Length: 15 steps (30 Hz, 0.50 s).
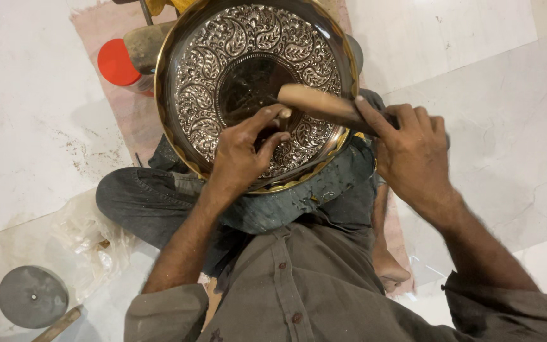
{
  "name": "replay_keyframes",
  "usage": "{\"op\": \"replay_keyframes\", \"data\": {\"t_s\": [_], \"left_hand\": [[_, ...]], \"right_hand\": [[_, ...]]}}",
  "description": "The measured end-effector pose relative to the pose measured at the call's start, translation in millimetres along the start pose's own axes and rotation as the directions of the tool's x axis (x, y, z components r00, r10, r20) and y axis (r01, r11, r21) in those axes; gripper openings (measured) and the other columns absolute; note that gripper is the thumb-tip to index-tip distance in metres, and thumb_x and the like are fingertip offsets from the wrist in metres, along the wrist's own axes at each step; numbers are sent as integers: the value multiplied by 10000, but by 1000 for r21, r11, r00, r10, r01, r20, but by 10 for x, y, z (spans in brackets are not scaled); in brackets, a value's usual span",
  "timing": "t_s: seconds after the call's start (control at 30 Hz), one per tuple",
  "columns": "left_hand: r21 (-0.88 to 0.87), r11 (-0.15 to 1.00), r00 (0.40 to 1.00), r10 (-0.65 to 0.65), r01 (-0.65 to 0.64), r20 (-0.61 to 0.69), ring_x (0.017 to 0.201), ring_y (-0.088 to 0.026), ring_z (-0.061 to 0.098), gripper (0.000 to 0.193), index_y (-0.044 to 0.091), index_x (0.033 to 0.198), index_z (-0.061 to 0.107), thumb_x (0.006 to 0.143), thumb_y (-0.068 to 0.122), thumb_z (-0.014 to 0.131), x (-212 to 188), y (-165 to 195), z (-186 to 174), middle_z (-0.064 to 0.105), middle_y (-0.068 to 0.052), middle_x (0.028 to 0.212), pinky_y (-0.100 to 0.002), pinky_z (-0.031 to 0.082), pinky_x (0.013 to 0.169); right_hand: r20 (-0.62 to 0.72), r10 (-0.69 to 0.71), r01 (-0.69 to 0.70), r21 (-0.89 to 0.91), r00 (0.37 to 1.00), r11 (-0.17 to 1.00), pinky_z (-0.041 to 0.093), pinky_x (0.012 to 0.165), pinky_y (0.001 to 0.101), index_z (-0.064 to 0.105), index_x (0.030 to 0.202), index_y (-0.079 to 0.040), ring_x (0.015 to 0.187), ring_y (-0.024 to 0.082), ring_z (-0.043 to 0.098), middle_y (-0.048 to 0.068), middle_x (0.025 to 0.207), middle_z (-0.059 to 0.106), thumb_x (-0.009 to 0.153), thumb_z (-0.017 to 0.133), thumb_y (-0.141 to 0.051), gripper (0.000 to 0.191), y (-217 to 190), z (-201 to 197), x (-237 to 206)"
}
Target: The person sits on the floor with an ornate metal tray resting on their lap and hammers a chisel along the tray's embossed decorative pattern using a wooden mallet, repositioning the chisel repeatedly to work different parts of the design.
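Closest to the lens, a grey-brown buttoned shirt [324,285] fills the bottom of the view, and both bare forearms reach out from it. Now the left hand [242,155] sits on the lower part of an engraved metal plate [204,82], fingers curled in, thumb and forefinger pinched round a small tool whose shape is too hidden to make out. That plate is round, brass-rimmed, covered in silvery leaf and floral relief around a dark centre disc, and it rests tilted on the person's lap, over dark trousers [153,196] with the legs crossed. Over to the right hand [413,155]: it is closed firmly around the handle of a wooden mallet [318,101], whose pale head lies across the plate just above the left fingertips, slightly blurred. Beneath the plate a pink mat [118,95] lies on the white marble floor [26,95]. Just beside the plate's left edge stands a red-capped container [116,62]. Down at bottom left, a grey round disc [33,296] lies flat on the floor, near crumpled clear plastic [90,234].
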<state>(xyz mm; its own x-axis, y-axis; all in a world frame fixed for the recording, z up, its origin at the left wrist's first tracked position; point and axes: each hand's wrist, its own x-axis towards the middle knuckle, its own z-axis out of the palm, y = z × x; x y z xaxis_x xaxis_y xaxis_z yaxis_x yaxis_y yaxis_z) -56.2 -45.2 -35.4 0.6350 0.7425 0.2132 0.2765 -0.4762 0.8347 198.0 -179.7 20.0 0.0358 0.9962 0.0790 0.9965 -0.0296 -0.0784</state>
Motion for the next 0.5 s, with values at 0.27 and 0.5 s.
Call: {"op": "replay_keyframes", "data": {"t_s": [0.27,0.5], "left_hand": [[-102,989,975,-124,107,-185,1015,-188,797,466,163,1348,601,934,33,770,-99,90,128,779,-76,1149,-311,651,734],[-104,967,947,-249,232,-201,768,-161,812,420,182,1344,623,961,59,747,-135,92,193,810,-81,998,-308,582,560]], "right_hand": [[-29,-103,101,-79,994,992,465,814,434,601,1527,-214,928,239,593,120,1134,643,997,696,-88,553,38,-63,245],[-27,-106,99,633,994,768,558,927,416,468,1564,-220,1079,239,592,144,1196,582,964,600,-3,651,22,-278,540]]}}
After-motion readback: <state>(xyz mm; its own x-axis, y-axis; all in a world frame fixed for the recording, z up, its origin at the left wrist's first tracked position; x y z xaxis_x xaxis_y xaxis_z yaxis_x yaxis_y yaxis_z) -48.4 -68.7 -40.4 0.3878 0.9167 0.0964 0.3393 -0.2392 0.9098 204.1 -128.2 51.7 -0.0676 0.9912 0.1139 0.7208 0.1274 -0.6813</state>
